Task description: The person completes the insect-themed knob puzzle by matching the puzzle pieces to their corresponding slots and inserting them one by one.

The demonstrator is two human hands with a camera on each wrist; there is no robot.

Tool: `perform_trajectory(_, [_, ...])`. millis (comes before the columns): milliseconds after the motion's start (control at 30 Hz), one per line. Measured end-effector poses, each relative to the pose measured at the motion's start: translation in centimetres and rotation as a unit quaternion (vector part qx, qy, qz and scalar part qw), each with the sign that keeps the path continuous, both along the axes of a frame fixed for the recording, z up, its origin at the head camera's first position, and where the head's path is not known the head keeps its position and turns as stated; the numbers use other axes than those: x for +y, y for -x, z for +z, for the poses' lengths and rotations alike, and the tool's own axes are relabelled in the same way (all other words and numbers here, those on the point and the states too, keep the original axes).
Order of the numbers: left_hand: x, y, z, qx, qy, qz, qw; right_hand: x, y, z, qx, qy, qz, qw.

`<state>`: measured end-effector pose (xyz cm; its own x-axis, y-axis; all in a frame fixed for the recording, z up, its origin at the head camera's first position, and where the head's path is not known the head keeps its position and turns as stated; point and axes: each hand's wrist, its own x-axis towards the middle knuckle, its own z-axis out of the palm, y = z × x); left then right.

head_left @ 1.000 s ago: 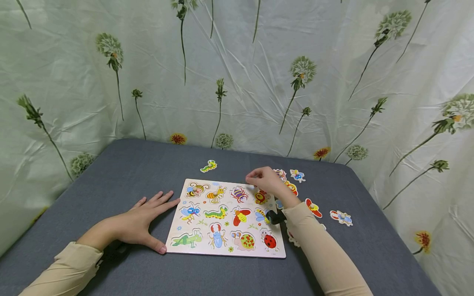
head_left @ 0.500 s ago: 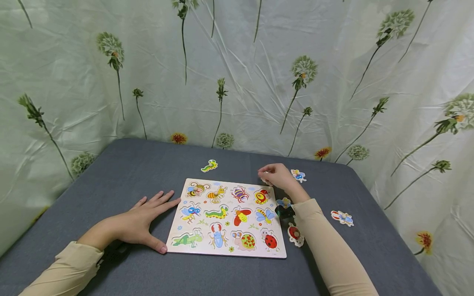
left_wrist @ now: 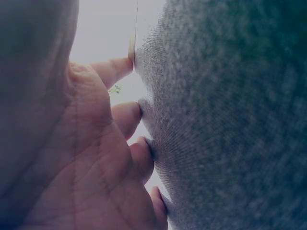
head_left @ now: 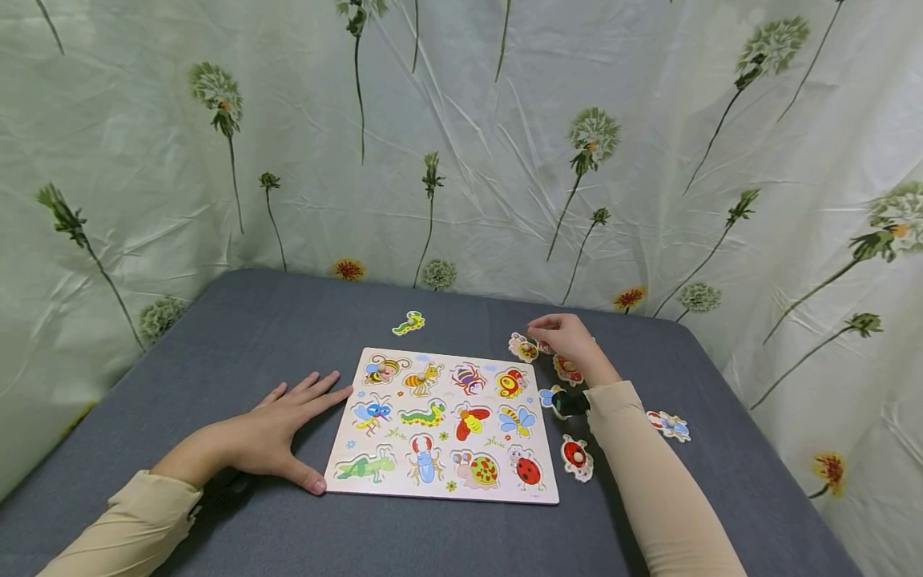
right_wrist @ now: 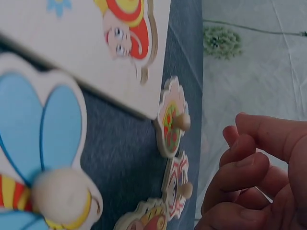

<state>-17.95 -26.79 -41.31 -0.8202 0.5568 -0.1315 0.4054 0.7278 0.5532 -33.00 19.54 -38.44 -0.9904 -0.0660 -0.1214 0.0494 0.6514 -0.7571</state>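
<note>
My left hand [head_left: 284, 429] lies spread on the cloth, with fingertips and thumb at the left edge of a wooden insect peg puzzle board [head_left: 497, 495]. In the left wrist view, the fingers [left_wrist: 125, 117] extend along that edge. My right hand [head_left: 570, 340] hovers beyond the board's far right corner, over several loose knobbed pieces. Its fingers are loosely bent with nothing between them in the right wrist view. Closest to it are a snail piece [right_wrist: 168, 124], by the board's corner, and a red-striped spider piece [right_wrist: 173, 184], which the hand partly covers in the head view.
A dragonfly piece [head_left: 550, 398] and a ladybug piece [head_left: 577, 458] lie right of the board, a beetle piece [head_left: 669, 425] farther out. Beyond the board's far edge is a caterpillar piece [head_left: 409, 323]. Two knobbed pieces sit in the top row. A floral curtain [head_left: 490, 200] hangs behind.
My right hand has moved right from above the board's far right corner, past the snail piece, to the spider piece. The snail piece now shows uncovered. My left hand has stayed put.
</note>
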Motion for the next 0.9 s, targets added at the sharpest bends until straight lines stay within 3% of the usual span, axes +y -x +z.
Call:
perform_trajectory(567, [0.2,-0.1,0.2,-0.004,-0.001,0.000,1.0000,3.2,1.0,-0.8,-0.043,0.011,-0.055,0.998])
perform_trajectory(900, [0.1,-0.1,0.2,-0.003,0.001,0.002,1.0000,4.0,1.3,-1.7,-0.064,0.018,-0.058,0.996])
